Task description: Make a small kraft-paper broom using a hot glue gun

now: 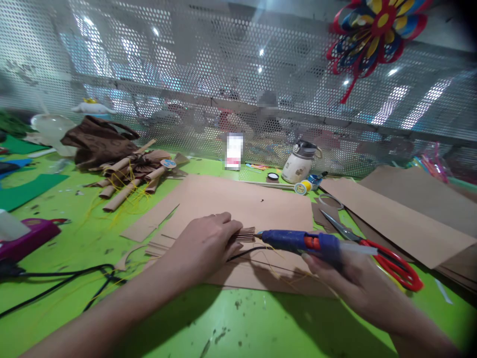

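My left hand (210,243) is closed on a small strip of brown paper folded in narrow pleats (246,234), held just above brown paper sheets (276,209). In my right hand (354,283) is a blue hot glue gun (286,240) with a red part in its body and a clear glue stick out of its back. Its nozzle points left and is at the right end of the pleated paper; whether it touches cannot be told. Under both hands runs the gun's black cord. Red-handled scissors (395,263) lie beside my right hand, blades pointing back left.
Paper rolls with yellow thread (122,191) and a brown cloth bag (100,141) lie at the back left. A purple power strip (35,238) is at left. Behind stand a white bottle (297,164) and a yellow thread spool (302,187). Large brown sheets (402,214) lie at right.
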`<state>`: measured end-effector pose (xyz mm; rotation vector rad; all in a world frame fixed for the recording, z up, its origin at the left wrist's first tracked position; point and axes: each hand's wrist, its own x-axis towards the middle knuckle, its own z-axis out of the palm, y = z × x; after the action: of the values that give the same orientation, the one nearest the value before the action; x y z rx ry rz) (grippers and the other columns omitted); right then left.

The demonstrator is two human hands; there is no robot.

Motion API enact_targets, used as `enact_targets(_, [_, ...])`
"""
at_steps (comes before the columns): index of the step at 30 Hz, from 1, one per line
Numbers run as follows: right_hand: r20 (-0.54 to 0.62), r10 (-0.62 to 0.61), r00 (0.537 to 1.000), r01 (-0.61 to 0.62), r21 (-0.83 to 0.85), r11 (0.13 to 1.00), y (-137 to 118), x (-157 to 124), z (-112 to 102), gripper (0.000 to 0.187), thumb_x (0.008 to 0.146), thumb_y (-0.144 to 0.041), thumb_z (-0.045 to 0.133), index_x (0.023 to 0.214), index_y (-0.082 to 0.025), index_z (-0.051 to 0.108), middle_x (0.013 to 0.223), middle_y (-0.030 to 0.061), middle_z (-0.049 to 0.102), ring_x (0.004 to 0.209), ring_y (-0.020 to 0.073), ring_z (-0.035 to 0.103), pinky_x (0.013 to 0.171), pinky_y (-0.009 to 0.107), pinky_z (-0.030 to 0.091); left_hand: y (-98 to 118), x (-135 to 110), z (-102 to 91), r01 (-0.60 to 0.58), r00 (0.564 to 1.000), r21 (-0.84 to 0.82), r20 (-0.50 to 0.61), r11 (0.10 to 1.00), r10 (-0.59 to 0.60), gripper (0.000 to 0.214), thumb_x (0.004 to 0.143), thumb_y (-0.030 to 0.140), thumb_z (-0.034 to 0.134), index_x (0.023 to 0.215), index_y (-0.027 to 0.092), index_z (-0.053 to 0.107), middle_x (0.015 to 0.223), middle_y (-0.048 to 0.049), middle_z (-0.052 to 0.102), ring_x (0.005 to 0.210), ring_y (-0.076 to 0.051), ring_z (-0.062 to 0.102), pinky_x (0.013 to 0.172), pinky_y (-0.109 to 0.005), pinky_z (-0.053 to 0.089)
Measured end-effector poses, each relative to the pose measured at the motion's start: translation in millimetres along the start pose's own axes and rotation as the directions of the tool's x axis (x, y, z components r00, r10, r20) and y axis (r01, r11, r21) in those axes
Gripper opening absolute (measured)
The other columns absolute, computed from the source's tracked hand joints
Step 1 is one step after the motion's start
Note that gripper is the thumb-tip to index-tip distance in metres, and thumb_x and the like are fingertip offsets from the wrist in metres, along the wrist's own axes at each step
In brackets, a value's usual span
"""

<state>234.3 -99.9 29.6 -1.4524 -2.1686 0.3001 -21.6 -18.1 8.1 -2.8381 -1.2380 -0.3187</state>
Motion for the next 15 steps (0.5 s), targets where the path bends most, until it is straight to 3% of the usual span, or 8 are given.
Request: enact_targets(15, [0.019,-0.019,1.0,0.019,0.024,1.0,4.9,-0.4,7.0,0.018,0.091,-0.029,0.047,0.078,-0.02,0.056,0.069,0.0012,0.065,0.06,0.0146,0.06,0.053,0.021,0.047,-1.9,-0.1,3.9,-0.002,1.0,-0.018,0.016,1.0,0.002,0.028,0.093,0.04,0.043,0.097,0.023,0.065,0.081,-0.0035,0.059,0.071,-0.018,0.058,0.06,-0.03,0.038])
